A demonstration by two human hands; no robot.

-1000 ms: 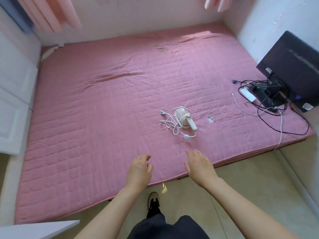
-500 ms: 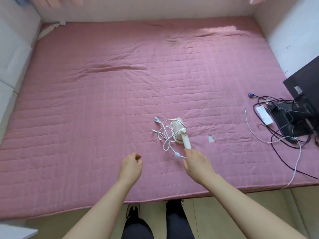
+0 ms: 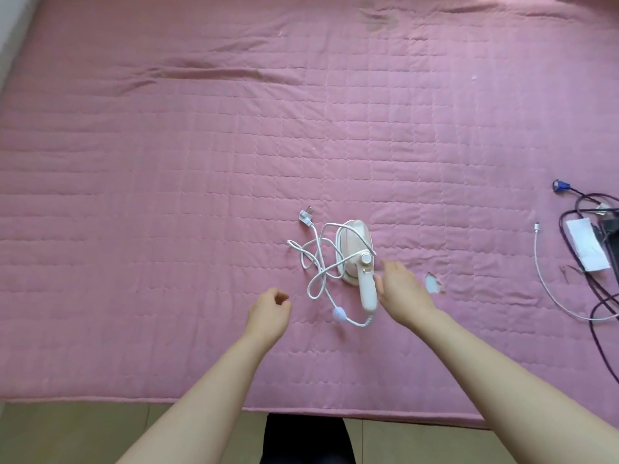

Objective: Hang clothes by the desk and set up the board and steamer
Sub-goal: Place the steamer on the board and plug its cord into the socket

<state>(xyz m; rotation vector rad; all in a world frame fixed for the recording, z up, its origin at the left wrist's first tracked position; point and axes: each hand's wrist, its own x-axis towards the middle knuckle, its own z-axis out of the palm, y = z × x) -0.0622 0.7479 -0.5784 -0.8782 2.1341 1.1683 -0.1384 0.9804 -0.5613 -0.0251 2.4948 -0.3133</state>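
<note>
A small white and pale pink handheld steamer [image 3: 355, 252] lies on a pink quilted mattress [image 3: 201, 162], its handle pointing toward me. Its white cord [image 3: 316, 259] lies in loose loops to the left, with the plug [image 3: 305, 216] at the far end. My right hand [image 3: 400, 291] is open, fingers apart, right beside the steamer's handle on its right side, thumb touching or nearly touching it. Left of the cord, my left hand [image 3: 269, 313] hovers over the mattress with fingers loosely curled and nothing in it. No clothes or board are in view.
A tangle of black cables [image 3: 593, 296], a white charging cable [image 3: 549, 289] and a white paper [image 3: 588, 249] lie at the mattress's right edge. A small tear [image 3: 433, 283] shows in the cover right of my right hand. Tan floor [image 3: 83, 430] runs along the near edge.
I have leaned in over the mattress. My right hand has moved forward to the steamer's handle, and my left hand has advanced beside the cord with fingers curling.
</note>
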